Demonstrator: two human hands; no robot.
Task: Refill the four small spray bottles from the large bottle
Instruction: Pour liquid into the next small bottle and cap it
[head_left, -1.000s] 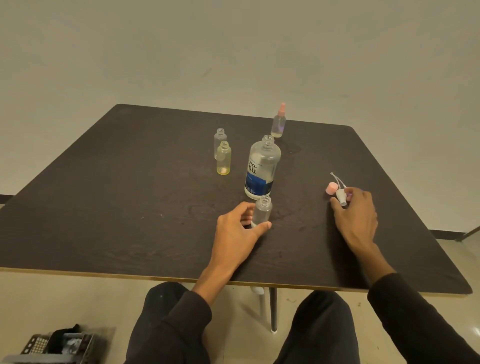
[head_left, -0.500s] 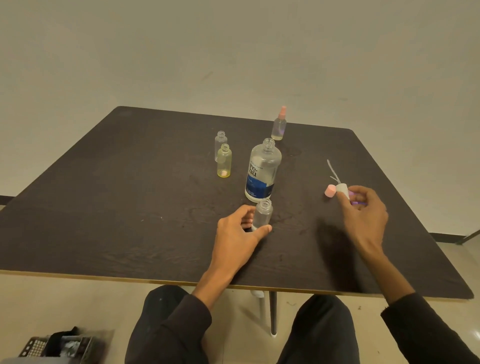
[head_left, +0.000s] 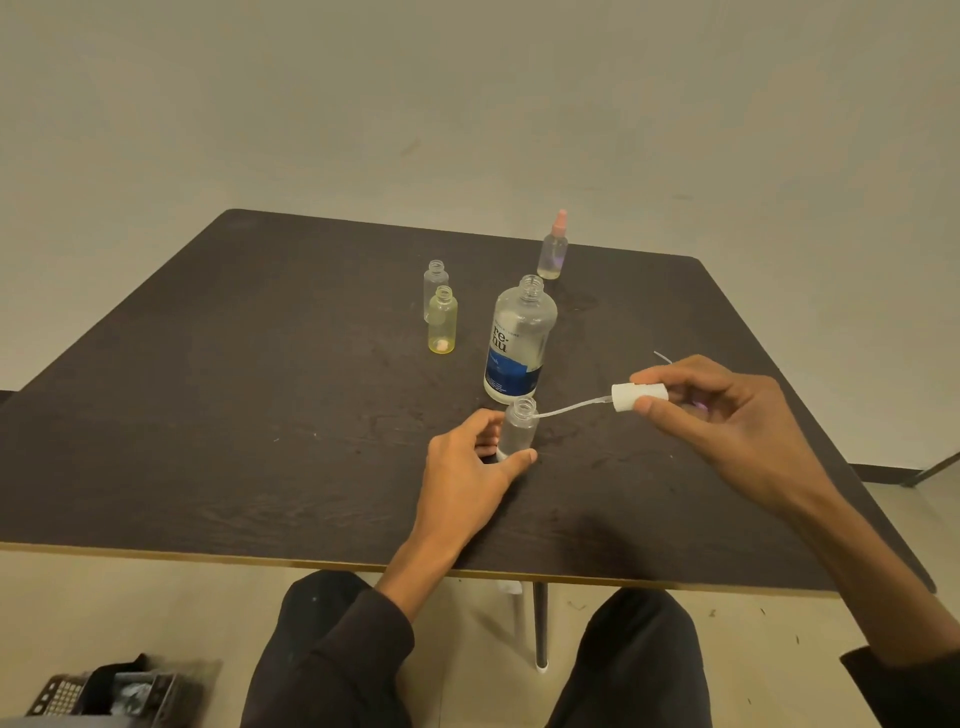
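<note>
My left hand (head_left: 470, 467) grips the base of a small clear open bottle (head_left: 518, 426) standing on the dark table (head_left: 234, 415). My right hand (head_left: 722, 415) pinches a white spray cap (head_left: 631, 397); its thin dip tube (head_left: 569, 409) reaches toward the bottle's mouth. Just behind stands the large open bottle (head_left: 519, 343) with a blue label. To the left stand a yellow open small bottle (head_left: 442, 327) and, behind it, a clear open one (head_left: 435, 283). A small bottle with a pink cap (head_left: 554, 249) stands at the back.
Another thin tube end (head_left: 662, 357) shows behind my right hand. The table's front edge (head_left: 156, 552) lies just above my knees. A dark bag and a keypad-like object (head_left: 104, 693) lie on the floor at the lower left.
My right hand has lifted the white spray cap off the table and carried it left toward the small bottle. My left hand keeps its grip on that bottle.
</note>
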